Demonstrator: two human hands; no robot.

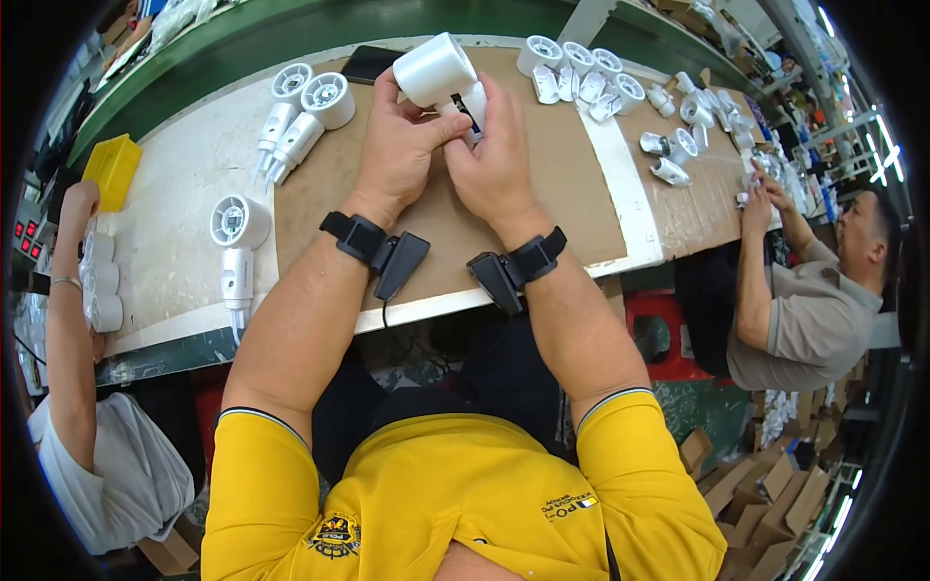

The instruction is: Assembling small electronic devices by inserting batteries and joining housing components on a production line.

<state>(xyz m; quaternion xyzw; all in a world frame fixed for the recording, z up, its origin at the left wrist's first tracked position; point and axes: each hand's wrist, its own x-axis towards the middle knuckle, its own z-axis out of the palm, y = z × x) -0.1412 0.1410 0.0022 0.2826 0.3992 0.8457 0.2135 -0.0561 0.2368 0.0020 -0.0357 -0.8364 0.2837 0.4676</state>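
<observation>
Both my hands hold a white handheld device with a round barrel (434, 70) and a short handle, raised above the brown cardboard sheet (567, 198). My left hand (395, 150) is closed round the neck below the barrel, its thumb pressed against the handle. My right hand (494, 165) grips the handle from the other side. A dark gap shows along the handle, with small parts inside that I cannot make out. Two similar white devices with cords lie left of my left hand, one (327, 100) of them nearer. Another white device (239, 221) rests closer to the left front edge.
A dark flat slab (371, 64) lies behind my hands. Several white barrels (605, 64) and loose white pieces (670, 172) fill the right side. A yellow bin (113, 174) stands far left. One person (814, 310) works at the right, another person's arm (73, 281) reaches in at left.
</observation>
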